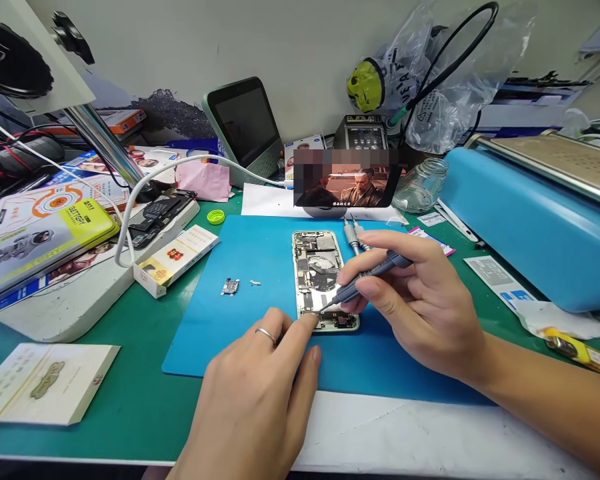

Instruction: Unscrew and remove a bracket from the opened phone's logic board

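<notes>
In the middle of the frame an opened phone (314, 261) lies flat on a blue mat (220, 333), back cover off and its boards and shields showing. The mat sits on the green-topped table (130, 407).

The person's right hand (423, 303) comes in from the lower right and is clenched in a pen grip around a slim grey screwdriver (375, 272). The tip angles down and left onto the lower half of the phone.

The left hand (257, 403), a ring on one finger, reaches up from the bottom centre. It grasps nothing; the fingers are loosely bent and the forefinger tip presses against the phone's lower left corner.

On the mat left of the phone lie a small metal part (229, 287) and, just beside it, a tinier piece (255, 283). Two more drivers (353, 237) rest near the phone's upper right corner.

Behind the mat a second phone (345, 181) stands propped, playing a video, with a glass jar (421, 187) to its right. A big blue machine (525, 233) fills the right side. To the upper left of centre stands a small dark screen (244, 127). Further left are a green cap (215, 216), a small carton (176, 259) and a looping white cable (130, 220). A pale booklet (43, 385) lies at the lower left.
</notes>
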`<state>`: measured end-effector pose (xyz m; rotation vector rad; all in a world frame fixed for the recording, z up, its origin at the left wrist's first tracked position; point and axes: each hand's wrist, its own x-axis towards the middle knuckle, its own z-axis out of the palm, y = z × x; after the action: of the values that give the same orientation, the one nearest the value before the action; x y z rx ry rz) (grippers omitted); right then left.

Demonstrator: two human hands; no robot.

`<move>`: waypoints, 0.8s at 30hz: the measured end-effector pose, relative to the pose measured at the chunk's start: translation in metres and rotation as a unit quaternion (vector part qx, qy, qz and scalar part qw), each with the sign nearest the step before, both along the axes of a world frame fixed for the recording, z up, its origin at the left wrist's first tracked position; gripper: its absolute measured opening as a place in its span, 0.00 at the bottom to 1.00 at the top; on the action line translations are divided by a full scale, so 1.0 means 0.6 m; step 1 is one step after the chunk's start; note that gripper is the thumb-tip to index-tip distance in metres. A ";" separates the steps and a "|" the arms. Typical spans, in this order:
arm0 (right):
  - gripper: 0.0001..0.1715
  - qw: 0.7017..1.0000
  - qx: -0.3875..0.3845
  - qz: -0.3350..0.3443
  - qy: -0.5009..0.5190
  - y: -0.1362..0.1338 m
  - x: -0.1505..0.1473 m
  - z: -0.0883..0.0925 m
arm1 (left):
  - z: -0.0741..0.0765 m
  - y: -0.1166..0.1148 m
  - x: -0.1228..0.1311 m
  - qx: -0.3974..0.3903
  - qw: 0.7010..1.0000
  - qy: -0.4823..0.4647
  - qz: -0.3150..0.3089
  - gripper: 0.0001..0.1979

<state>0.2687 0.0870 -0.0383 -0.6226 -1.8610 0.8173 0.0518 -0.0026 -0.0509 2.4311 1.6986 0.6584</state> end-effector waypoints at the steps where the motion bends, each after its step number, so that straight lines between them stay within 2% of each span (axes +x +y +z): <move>1: 0.25 1.000 0.000 0.003 -0.003 0.000 0.000 -0.001 | -0.001 0.000 -0.002 0.006 1.000 0.003 -0.004 0.14; 7: 0.28 0.999 0.025 0.010 -0.024 -0.004 0.004 -0.001 | -0.002 0.002 -0.005 0.025 0.999 0.017 -0.013 0.14; 14: 0.33 0.989 0.122 -0.013 -0.080 -0.008 0.007 0.003 | 0.001 0.002 0.007 0.012 1.000 0.006 0.015 0.15; 24: 0.32 0.994 0.091 -0.017 -0.058 -0.008 0.007 0.010 | 0.004 0.001 -0.001 0.020 1.000 0.023 -0.003 0.15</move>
<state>0.2728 0.0822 -0.0320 -0.5958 -1.9976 0.5913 0.0510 -0.0019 -0.0483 2.4954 1.7117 0.6463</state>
